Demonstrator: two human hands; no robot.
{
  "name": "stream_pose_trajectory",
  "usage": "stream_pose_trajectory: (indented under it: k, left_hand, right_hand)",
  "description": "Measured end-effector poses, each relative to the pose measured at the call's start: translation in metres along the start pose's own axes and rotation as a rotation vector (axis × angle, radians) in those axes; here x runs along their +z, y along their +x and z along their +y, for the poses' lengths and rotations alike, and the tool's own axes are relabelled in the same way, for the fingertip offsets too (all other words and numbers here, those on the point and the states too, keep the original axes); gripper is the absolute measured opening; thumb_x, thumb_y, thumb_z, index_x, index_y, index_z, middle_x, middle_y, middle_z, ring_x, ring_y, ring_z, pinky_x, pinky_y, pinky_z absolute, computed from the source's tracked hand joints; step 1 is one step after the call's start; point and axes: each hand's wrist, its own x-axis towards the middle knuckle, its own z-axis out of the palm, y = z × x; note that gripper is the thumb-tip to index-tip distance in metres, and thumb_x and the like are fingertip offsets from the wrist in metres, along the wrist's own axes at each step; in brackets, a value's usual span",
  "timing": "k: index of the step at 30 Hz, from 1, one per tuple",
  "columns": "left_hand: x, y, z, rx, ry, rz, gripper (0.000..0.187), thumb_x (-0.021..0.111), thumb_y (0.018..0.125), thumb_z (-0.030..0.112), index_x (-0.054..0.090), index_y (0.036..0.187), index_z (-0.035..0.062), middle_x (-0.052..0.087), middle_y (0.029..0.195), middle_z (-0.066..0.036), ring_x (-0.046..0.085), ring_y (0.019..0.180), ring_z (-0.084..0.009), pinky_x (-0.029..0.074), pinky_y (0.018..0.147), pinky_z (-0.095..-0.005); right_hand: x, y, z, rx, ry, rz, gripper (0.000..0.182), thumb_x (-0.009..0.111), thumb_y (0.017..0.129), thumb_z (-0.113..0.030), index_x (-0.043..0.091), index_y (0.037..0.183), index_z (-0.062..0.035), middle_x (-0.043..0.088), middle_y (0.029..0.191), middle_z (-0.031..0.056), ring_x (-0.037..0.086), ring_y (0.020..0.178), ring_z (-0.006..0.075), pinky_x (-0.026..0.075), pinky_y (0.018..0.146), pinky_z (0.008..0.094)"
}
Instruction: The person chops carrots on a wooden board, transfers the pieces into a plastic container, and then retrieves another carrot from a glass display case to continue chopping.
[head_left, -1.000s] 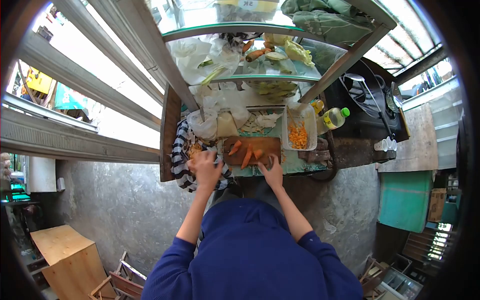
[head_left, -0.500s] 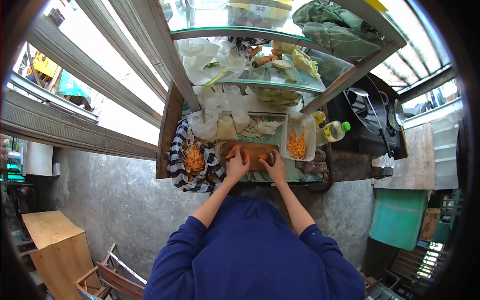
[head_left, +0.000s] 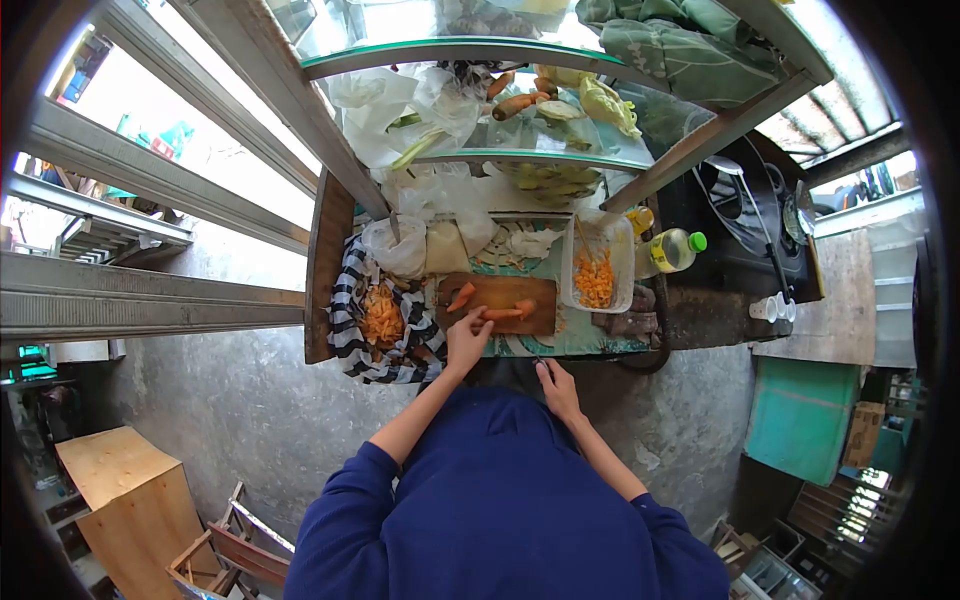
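A brown wooden cutting board lies in front of me with peeled carrot pieces on it. My left hand reaches over the board's front edge, fingertips pinched at the left end of a carrot piece. A second carrot piece rests near the board's left end, and a thicker carrot chunk sits toward its right. My right hand is drawn back at the table's front edge, close to my body. Its fingers are curled around a thin dark object, whose kind I cannot make out.
Left of the board, a checked cloth-lined basket holds orange shreds. A plastic container with chopped orange pieces stands right, beside a green-capped bottle. Glass shelves hold vegetables and bags above. A black stove is at right.
My right hand has moved off the board, back toward my body. My left hand has shifted slightly down, onto one carrot piece. The carrots on the board now show more fully.
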Motion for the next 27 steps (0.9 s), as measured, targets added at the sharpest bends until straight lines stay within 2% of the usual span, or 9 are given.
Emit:
stream_pose_trajectory:
  k: [1,2,4,7,12,14,17,19,27]
  left_hand:
    - [-0.003,0.002,0.002,0.229,0.517,-0.06,0.031,0.057,0.082,0.013,0.055,0.112,0.0058,0.06,0.098,-0.012,0.061,0.084,-0.0228,0.05,0.065,-0.0309]
    - [-0.003,0.005,-0.001,0.23,0.519,-0.065,0.031,0.057,0.082,0.013,0.055,0.112,0.0058,0.06,0.098,-0.012,0.061,0.084,-0.0228,0.05,0.065,-0.0309]
    - [0.0,0.009,-0.006,0.586,0.89,0.059,0.032,0.061,0.076,0.017,0.058,0.105,0.0039,0.06,0.09,-0.011,0.06,0.08,-0.0241,0.051,0.062,-0.0309]
    - [-0.001,0.008,-0.002,0.623,1.002,0.059,0.03,0.063,0.074,0.024,0.059,0.096,0.004,0.058,0.083,-0.009,0.06,0.077,-0.0245,0.05,0.06,-0.0331]
    - [-0.012,0.0,-0.007,0.582,1.081,0.061,0.026,0.063,0.074,0.025,0.058,0.086,0.0039,0.056,0.077,-0.008,0.059,0.073,-0.0236,0.05,0.058,-0.0335]
    - [-0.015,0.0,-0.009,0.524,1.112,0.059,0.025,0.063,0.073,0.026,0.057,0.084,0.0039,0.055,0.078,-0.007,0.058,0.074,-0.0238,0.05,0.058,-0.0335]
    - [-0.017,0.002,-0.006,0.495,1.144,0.081,0.026,0.064,0.073,0.025,0.059,0.088,0.0038,0.054,0.084,-0.008,0.056,0.082,-0.0239,0.05,0.06,-0.0339]
    - [-0.012,0.0,0.003,0.655,1.026,0.175,0.027,0.064,0.073,0.023,0.06,0.092,0.0036,0.052,0.087,-0.008,0.053,0.088,-0.024,0.049,0.064,-0.035]
    - [0.001,0.019,-0.014,0.691,0.917,0.104,0.027,0.066,0.069,0.014,0.061,0.094,0.0046,0.051,0.082,-0.009,0.053,0.082,-0.0274,0.047,0.068,-0.0357]
  right_hand:
    - [0.001,-0.002,0.002,0.101,0.022,-0.06,0.031,0.046,0.09,-0.029,0.056,0.099,-0.0021,0.049,0.059,0.0054,0.048,0.056,0.0113,0.038,0.054,0.0264]
    - [0.001,-0.002,0.002,0.201,0.045,-0.12,0.032,0.043,0.092,-0.03,0.057,0.097,-0.0019,0.049,0.058,0.0054,0.048,0.055,0.0113,0.039,0.054,0.0267]
    - [0.004,-0.003,0.002,0.244,0.044,-0.135,0.034,0.041,0.092,-0.031,0.057,0.095,-0.0016,0.05,0.058,0.0052,0.049,0.056,0.0112,0.039,0.054,0.0266]
    - [0.007,-0.004,0.0,0.28,0.031,-0.161,0.037,0.038,0.093,-0.033,0.057,0.091,-0.0015,0.05,0.059,0.0062,0.05,0.056,0.0127,0.04,0.055,0.0276]
    - [0.012,0.001,-0.012,0.229,-0.007,-0.161,0.038,0.037,0.093,-0.035,0.057,0.088,-0.003,0.051,0.06,0.0117,0.053,0.058,0.0201,0.041,0.057,0.0317]
    - [0.011,0.006,-0.016,0.317,-0.037,-0.238,0.038,0.036,0.092,-0.037,0.057,0.091,-0.0051,0.06,0.083,0.021,0.056,0.085,0.0398,0.043,0.073,0.0417]
    - [0.013,0.012,-0.015,0.322,-0.107,-0.285,0.04,0.034,0.092,-0.038,0.056,0.089,-0.0051,0.06,0.084,0.0213,0.056,0.085,0.0403,0.043,0.073,0.044]
    - [0.013,0.015,-0.015,0.315,-0.142,-0.293,0.041,0.033,0.092,-0.039,0.056,0.088,-0.0049,0.06,0.084,0.0214,0.056,0.085,0.0407,0.043,0.073,0.045]
    - [0.005,0.01,-0.027,0.3,-0.281,-0.309,0.044,0.03,0.093,-0.038,0.053,0.086,-0.0014,0.059,0.079,0.0232,0.055,0.079,0.0426,0.041,0.07,0.047]
